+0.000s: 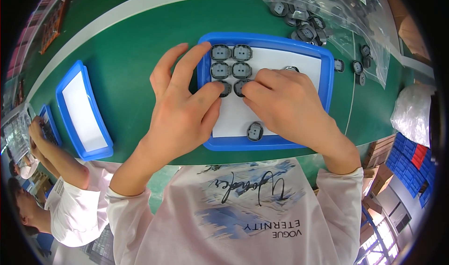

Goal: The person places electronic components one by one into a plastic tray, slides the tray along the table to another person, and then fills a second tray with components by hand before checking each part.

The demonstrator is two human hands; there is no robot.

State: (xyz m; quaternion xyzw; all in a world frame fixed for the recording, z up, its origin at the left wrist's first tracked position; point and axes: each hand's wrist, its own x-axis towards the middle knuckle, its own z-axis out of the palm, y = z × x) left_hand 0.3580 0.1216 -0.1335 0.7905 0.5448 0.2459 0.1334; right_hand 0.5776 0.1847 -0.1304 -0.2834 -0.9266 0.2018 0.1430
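Note:
A shallow blue tray (329, 78) lined with white paper (299, 120) lies in front of me. Small grey plastic housings, squarish with rounded corners, stand in two columns along its left side. With thumb and a fingertip, my left hand (180, 106) grips the left housing (225, 89) of the nearest row; its other fingers spread toward the tray's far-left corner. My right hand (290, 101) pinches the housing beside it (240, 87), partly covered by the fingertips. A loose housing (255, 131) sits near the tray's front edge. Another part (292, 69) shows just behind my right hand.
Beyond the tray, several housings (306, 31) are heaped by a clear plastic bag (346, 17). More housings (358, 67) lie right of the tray. A second blue tray (104, 148) with white paper is at left on the green table (135, 45). A co-worker (77, 209) sits far left.

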